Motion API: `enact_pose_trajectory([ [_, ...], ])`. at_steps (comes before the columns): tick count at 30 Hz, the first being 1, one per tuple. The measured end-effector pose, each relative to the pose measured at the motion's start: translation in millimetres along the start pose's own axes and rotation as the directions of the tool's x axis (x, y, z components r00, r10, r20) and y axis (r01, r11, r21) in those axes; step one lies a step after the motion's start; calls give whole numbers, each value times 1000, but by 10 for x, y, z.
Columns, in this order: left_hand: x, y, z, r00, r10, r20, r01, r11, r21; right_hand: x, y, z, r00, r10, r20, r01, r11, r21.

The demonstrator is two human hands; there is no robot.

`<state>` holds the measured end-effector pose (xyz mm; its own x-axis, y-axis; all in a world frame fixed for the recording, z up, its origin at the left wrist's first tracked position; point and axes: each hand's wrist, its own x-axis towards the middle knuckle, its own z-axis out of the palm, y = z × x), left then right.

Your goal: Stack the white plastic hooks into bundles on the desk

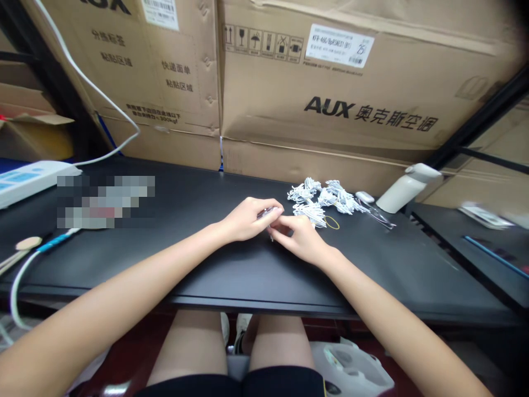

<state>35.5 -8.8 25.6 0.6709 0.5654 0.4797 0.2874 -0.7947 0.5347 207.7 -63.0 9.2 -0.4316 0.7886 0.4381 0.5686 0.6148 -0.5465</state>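
Over the middle of the black table (248, 275), my left hand (250, 219) and my right hand (300, 237) meet at the fingertips. Both are closed around small, thin items between them, too small and covered to name. Just beyond my right hand lie several bundles of white strips (309, 212), some looking like ties or clips. A yellow rubber band (332, 223) rests beside the nearest bundle.
Scissors or tweezers (380, 216) and a small white object (364, 197) lie by a leaning white bottle (408, 187). Large cardboard boxes (264, 110) stand behind. A power strip (37, 179) and white cable (103, 94) are at left.
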Motion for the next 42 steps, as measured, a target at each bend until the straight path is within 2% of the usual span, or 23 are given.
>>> enact_pose_trajectory([
  [21, 3, 16, -14, 997, 32, 73, -37, 997, 71, -9, -22, -15, 999, -29, 26, 31, 997, -67],
  [33, -3, -19, -10, 991, 39, 131, -66, 975, 210, -12, -17, -11, 999, -33, 32, 35, 996, -86],
  [42, -5, -17, -17, 989, 39, 144, -71, 972, 225, -9, -26, -14, 999, -21, 43, 25, 996, -81],
])
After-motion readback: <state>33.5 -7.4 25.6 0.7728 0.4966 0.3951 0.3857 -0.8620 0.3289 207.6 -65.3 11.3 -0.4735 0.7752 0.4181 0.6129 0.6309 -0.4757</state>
